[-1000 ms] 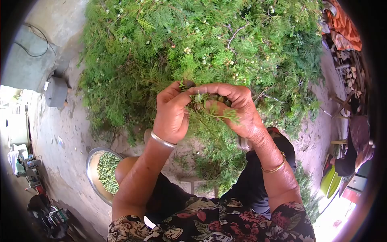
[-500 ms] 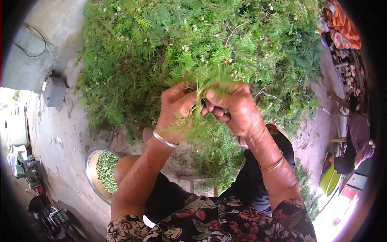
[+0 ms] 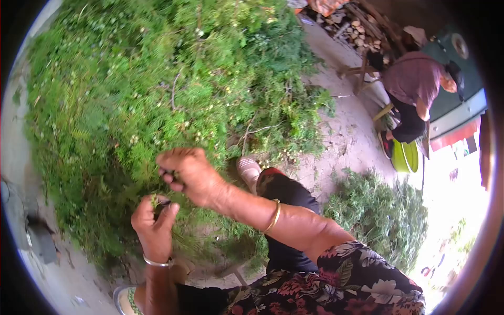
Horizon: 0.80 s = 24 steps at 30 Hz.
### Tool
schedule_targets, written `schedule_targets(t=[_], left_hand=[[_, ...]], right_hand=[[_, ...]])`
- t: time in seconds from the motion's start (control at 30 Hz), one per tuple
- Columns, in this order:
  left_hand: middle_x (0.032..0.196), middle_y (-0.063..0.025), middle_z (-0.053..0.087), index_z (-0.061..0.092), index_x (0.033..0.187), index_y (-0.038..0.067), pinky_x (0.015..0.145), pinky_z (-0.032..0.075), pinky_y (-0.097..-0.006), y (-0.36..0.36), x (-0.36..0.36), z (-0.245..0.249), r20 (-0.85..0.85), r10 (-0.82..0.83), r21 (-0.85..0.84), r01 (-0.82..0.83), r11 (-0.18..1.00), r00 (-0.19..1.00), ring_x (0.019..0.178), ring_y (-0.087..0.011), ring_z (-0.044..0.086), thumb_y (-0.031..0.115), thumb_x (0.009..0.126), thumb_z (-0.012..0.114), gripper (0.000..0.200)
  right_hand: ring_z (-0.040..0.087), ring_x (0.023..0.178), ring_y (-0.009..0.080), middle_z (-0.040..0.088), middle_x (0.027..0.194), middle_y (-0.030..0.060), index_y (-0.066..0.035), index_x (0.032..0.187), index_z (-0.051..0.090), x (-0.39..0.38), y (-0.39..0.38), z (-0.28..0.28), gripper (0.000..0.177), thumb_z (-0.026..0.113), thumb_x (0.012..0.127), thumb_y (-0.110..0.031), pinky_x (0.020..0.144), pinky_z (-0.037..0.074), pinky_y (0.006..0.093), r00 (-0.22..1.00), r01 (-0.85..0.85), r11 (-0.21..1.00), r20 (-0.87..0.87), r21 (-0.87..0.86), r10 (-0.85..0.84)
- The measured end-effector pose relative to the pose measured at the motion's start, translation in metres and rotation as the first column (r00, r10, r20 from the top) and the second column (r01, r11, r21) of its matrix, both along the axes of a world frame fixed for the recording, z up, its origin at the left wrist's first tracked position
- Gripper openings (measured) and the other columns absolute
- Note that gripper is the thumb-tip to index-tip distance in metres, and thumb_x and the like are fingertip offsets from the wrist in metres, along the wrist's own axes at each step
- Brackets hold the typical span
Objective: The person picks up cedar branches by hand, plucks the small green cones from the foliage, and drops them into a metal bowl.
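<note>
My left hand (image 3: 153,223), with a silver bangle at the wrist, is curled in a pinch, and a small bit of green conifer sprig (image 3: 154,200) shows at its fingertips. Just above and to the right, my right hand (image 3: 190,176) has its fingers folded in; whatever they hold is hidden. A gold bangle circles that forearm. Both hands are in front of a large heap of cut green conifer branches (image 3: 131,94) dotted with small pale cones. At the lower left, a metal bowl (image 3: 120,300) with green cones (image 3: 132,301) is mostly hidden behind my left arm.
A second pile of branches (image 3: 375,212) lies at the right. Beyond it a person (image 3: 412,79) sits bent forward near a yellow-green tub (image 3: 405,156). Split firewood (image 3: 358,34) is stacked at the back. A grey object (image 3: 42,239) stands at the left edge.
The view has swung right, bringing the seated person into sight. My hands have drawn apart, and the long sprig that was between them no longer shows there.
</note>
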<state>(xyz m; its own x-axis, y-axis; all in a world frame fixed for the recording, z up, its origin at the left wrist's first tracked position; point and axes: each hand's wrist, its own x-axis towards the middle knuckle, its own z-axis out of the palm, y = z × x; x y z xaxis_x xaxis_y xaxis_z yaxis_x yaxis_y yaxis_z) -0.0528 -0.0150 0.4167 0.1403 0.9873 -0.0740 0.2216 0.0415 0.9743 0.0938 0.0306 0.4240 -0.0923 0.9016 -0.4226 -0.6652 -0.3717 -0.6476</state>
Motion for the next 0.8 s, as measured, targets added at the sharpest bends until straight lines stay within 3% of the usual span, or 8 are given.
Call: schedule_targets(t=[0.13, 0.23, 0.33, 0.43, 0.57, 0.67, 0.77, 0.8], left_hand=[[0.079, -0.0005, 0.054, 0.056, 0.097, -0.002, 0.057, 0.037, -0.0183, -0.004, 0.009, -0.010, -0.016, 0.055, 0.125, -0.052, 0.991, 0.998, 0.067, -0.0042, 0.045, 0.000, 0.082, 0.061, 0.016], [0.087, -0.0091, 0.058, 0.053, 0.105, -0.009, 0.075, 0.044, -0.0307, -0.004, -0.006, -0.033, -0.335, 0.097, 0.345, 0.026, 0.938, 0.937, 0.084, -0.0167, 0.052, 0.001, 0.082, 0.061, 0.026], [0.097, -0.0163, 0.061, 0.052, 0.109, -0.011, 0.083, 0.043, -0.0357, -0.009, 0.001, -0.037, -0.239, 0.204, 0.462, -0.074, 0.884, 0.949, 0.087, -0.0245, 0.055, 0.006, 0.083, 0.062, 0.033], [0.093, -0.0099, 0.062, 0.055, 0.111, -0.009, 0.077, 0.047, -0.0313, -0.008, -0.009, -0.040, -0.188, 0.079, 0.310, -0.017, 0.951, 0.979, 0.081, -0.0159, 0.056, 0.005, 0.084, 0.062, 0.031], [0.098, -0.0068, 0.061, 0.058, 0.106, -0.005, 0.079, 0.045, -0.0269, -0.003, -0.010, -0.053, -0.115, -0.014, 0.245, 0.042, 0.969, 0.993, 0.087, -0.0140, 0.055, 0.003, 0.087, 0.054, 0.022], [0.082, -0.0176, 0.067, 0.067, 0.106, 0.005, 0.059, 0.048, -0.0383, -0.013, 0.012, -0.007, -0.536, 0.183, 0.484, 0.123, 0.866, 0.824, 0.062, -0.0269, 0.057, 0.031, 0.091, 0.056, 0.032], [0.078, -0.0129, 0.065, 0.065, 0.108, 0.001, 0.057, 0.046, -0.0335, -0.009, 0.020, -0.011, -0.461, 0.095, 0.531, 0.188, 0.826, 0.882, 0.062, -0.0203, 0.056, 0.029, 0.092, 0.052, 0.034], [0.070, -0.0112, 0.061, 0.065, 0.095, -0.001, 0.054, 0.042, -0.0331, -0.013, 0.026, -0.008, -0.347, 0.026, 0.476, 0.152, 0.866, 0.938, 0.058, -0.0188, 0.051, 0.028, 0.091, 0.053, 0.032]], right_hand=[[0.054, 0.062, 0.0128, 0.059, 0.075, 0.0087, 0.006, 0.093, 0.058, -0.012, -0.008, -0.011, 0.020, 0.057, 0.083, -0.011, 0.051, 0.047, 0.0284, 0.987, 0.001, 0.998, 0.162, 0.055, -0.010], [0.058, 0.062, 0.0171, 0.062, 0.070, 0.0143, 0.009, 0.087, 0.059, -0.027, -0.019, -0.027, 0.023, 0.056, 0.082, -0.013, 0.055, 0.048, 0.0338, 0.856, 0.013, 0.975, 0.502, 0.222, -0.126], [0.062, 0.066, 0.0266, 0.060, 0.069, 0.0226, 0.009, 0.085, 0.058, -0.044, -0.019, -0.049, 0.023, 0.055, 0.078, -0.013, 0.060, 0.048, 0.0384, 0.757, 0.085, 0.964, 0.612, 0.253, -0.228], [0.058, 0.077, 0.0453, 0.058, 0.075, 0.0291, 0.008, 0.082, 0.057, -0.060, -0.019, -0.064, 0.022, 0.054, 0.077, -0.013, 0.065, 0.047, 0.0451, 0.691, 0.161, 0.959, 0.666, 0.234, -0.279], [0.057, 0.078, 0.0455, 0.054, 0.075, 0.0301, 0.009, 0.079, 0.052, -0.076, -0.021, -0.072, 0.028, 0.056, 0.077, -0.018, 0.064, 0.045, 0.0462, 0.776, 0.248, 0.956, 0.559, 0.155, -0.292], [0.054, 0.067, 0.0371, 0.053, 0.070, 0.0258, 0.007, 0.076, 0.052, -0.070, -0.017, -0.070, 0.026, 0.056, 0.078, -0.019, 0.058, 0.043, 0.0453, 0.880, 0.195, 0.976, 0.421, 0.101, -0.220], [0.054, 0.064, 0.0323, 0.053, 0.070, 0.0223, 0.004, 0.076, 0.053, -0.062, -0.012, -0.072, 0.024, 0.055, 0.078, -0.019, 0.054, 0.043, 0.0430, 0.965, 0.148, 0.988, 0.209, 0.052, -0.155], [0.054, 0.064, 0.0321, 0.053, 0.070, 0.0220, 0.004, 0.076, 0.054, -0.058, -0.011, -0.072, 0.023, 0.055, 0.078, -0.019, 0.054, 0.043, 0.0428, 0.969, 0.162, 0.986, 0.179, 0.048, -0.168]])
